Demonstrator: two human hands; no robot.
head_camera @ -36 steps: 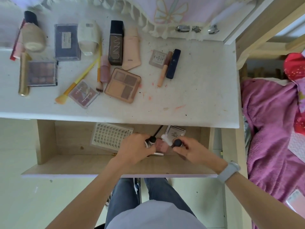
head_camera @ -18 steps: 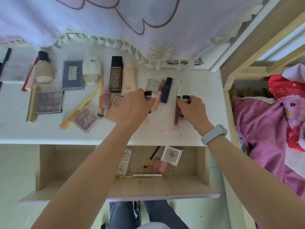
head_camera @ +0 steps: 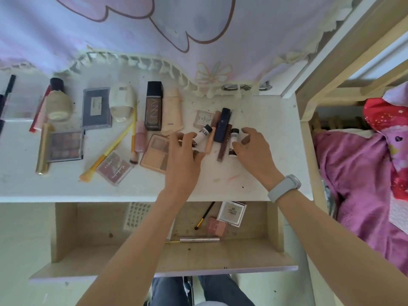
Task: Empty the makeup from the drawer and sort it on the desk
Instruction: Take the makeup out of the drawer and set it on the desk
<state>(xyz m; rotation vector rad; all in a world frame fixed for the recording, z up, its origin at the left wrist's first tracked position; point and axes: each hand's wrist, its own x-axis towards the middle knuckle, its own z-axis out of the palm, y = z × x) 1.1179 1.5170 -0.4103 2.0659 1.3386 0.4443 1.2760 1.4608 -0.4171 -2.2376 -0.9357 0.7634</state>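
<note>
Makeup lay in two places: most of it spread over the white, scuffed bench (head_camera: 254,173), and a few pieces left in the open wooden drawer (head_camera: 220,255) below its front edge. The left hand (head_camera: 185,160) pinched a small white tube with a black cap (head_camera: 202,136), fingers curled round its lower end, the tube tilted and its printed lettering only partly readable. The right hand (head_camera: 254,151) rested on the bench just beside a smaller white bottle with a black cap (head_camera: 233,141); its fingers were bent and spread, and whether they touched the bottle could not be told. Between the two hands lay a dark blue rectangular tube (head_camera: 223,124), a slim brown stick (head_camera: 223,149) and a peach-coloured stick (head_camera: 209,142), packed closely side by side. Under the left hand a tan square palette (head_camera: 154,153) was partly hidden. Farther left sat a tall dark foundation bottle (head_camera: 154,107), a pale peach squeeze tube (head_camera: 173,111), a yellow-handled brush (head_camera: 106,153) and an eyeshadow palette with many pans (head_camera: 65,144). In the drawer, a white square compact (head_camera: 231,213), a pink square compact (head_camera: 215,227), a thin black brush (head_camera: 204,215) and a silver pen-like stick (head_camera: 198,240) remained; a perforated white sheet (head_camera: 135,215) was half covered by the left forearm. A frilled lilac cloth (head_camera: 132,29) hung over the back of the bench, hiding the wall.
</note>
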